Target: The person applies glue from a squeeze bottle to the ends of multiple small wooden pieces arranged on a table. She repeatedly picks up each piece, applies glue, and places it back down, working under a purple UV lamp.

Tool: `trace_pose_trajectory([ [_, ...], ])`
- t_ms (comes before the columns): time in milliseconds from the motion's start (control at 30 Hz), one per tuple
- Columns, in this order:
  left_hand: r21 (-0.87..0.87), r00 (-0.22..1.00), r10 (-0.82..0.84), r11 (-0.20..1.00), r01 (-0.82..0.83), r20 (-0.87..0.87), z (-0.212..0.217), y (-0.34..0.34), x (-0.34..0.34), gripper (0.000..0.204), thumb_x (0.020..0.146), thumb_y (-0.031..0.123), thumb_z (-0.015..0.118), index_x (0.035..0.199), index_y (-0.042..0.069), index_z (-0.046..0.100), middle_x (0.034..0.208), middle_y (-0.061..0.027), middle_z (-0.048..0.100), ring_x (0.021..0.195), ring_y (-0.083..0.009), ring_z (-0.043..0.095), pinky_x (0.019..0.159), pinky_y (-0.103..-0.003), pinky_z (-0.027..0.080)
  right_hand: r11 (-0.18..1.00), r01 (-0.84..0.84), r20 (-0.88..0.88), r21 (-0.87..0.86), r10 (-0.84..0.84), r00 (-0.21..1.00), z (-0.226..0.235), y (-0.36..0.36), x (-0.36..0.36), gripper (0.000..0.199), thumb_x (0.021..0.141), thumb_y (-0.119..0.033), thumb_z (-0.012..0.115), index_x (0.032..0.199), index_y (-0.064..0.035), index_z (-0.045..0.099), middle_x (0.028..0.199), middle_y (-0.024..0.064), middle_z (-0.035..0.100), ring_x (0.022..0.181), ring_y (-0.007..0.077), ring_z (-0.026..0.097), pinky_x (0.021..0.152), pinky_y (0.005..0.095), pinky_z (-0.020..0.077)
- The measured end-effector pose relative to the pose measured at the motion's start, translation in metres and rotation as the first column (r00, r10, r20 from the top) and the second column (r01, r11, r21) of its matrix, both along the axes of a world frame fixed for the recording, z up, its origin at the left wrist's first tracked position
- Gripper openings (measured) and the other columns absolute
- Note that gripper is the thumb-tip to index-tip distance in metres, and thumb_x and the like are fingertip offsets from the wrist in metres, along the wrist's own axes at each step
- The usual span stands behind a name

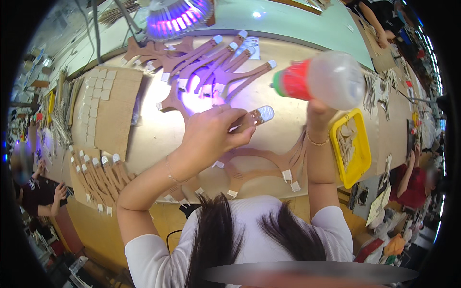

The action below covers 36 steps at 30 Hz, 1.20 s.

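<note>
Dark hair (225, 230) and a white ribbed shirt (249, 249) fill the low part of the view, closest of all. Far to the left, a flat brown cardboard sheet with small pale squares stuck on it (108, 108) lies on the long tan worktable (153, 139). Just below it sits a fanned pile of brown cardboard strips with white tips (96, 175). Next comes the person's left hand (211, 137). Its fingers are curled and pinch a brown cardboard strip with a white oval tip (257, 116), pressing it down on the table. Under that hand lies a branching brown cardboard shape with white end tabs (261, 165). Behind it, more branching cardboard pieces (211, 67) lie in purple light from a round lamp (177, 17). To the right, the right hand (319, 113) is raised above the table. It is closed around a clear plastic squeeze bottle with a red collar and green tip (321, 79), which is tipped sideways with the tip pointing left. Beside that arm sits a yellow plastic tray of pale cut pieces (360, 158).
</note>
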<state>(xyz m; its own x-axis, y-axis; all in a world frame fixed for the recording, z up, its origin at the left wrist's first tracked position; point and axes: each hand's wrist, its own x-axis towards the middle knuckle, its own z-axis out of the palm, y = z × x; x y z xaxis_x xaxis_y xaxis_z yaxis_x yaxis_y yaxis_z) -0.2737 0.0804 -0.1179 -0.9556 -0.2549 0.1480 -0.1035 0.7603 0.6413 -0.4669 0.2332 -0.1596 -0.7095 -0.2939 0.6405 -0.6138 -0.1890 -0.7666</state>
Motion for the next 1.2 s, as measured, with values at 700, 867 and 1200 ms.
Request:
trace_pose_trajectory([
  [700,-0.018,0.800,0.420,0.881,-0.473,-0.428,0.007,-0.207,-0.022,0.032,0.084,0.033,0.072,0.103,0.008,0.071,0.074,-0.0080,0.070,0.063,-0.0136,0.065,0.059,-0.028,0.050,0.971,0.015,0.079,-0.239,0.004,0.997,0.014,0.032,-0.011,0.096,0.074,-0.075,0.057,0.130,0.0000,0.040,0.114,0.0152,0.057,0.093,0.0307,0.066,0.082,0.0491,0.0575],
  [867,-0.352,0.957,0.161,0.905,-0.241,-0.241,-0.067,-0.163,-0.081,0.038,0.084,0.038,0.066,0.107,0.008,0.068,0.086,-0.0145,0.068,0.075,-0.0274,0.067,0.067,-0.037,0.052,0.964,0.107,0.055,-0.243,-0.096,0.994,0.021,0.058,-0.014,0.093,0.076,-0.072,0.059,0.132,-0.0008,0.039,0.118,0.0163,0.057,0.094,0.0296,0.066,0.081,0.0484,0.0585],
  [1200,-0.482,0.986,0.082,0.864,-0.142,-0.144,-0.114,-0.105,-0.099,0.043,0.082,0.040,0.068,0.110,0.007,0.067,0.094,-0.0113,0.062,0.084,-0.0300,0.060,0.072,-0.041,0.047,0.959,0.151,0.101,-0.241,-0.130,0.986,0.009,0.092,-0.023,0.091,0.074,-0.070,0.063,0.131,-0.0025,0.041,0.118,0.0162,0.058,0.095,0.0298,0.065,0.079,0.0500,0.0589],
])
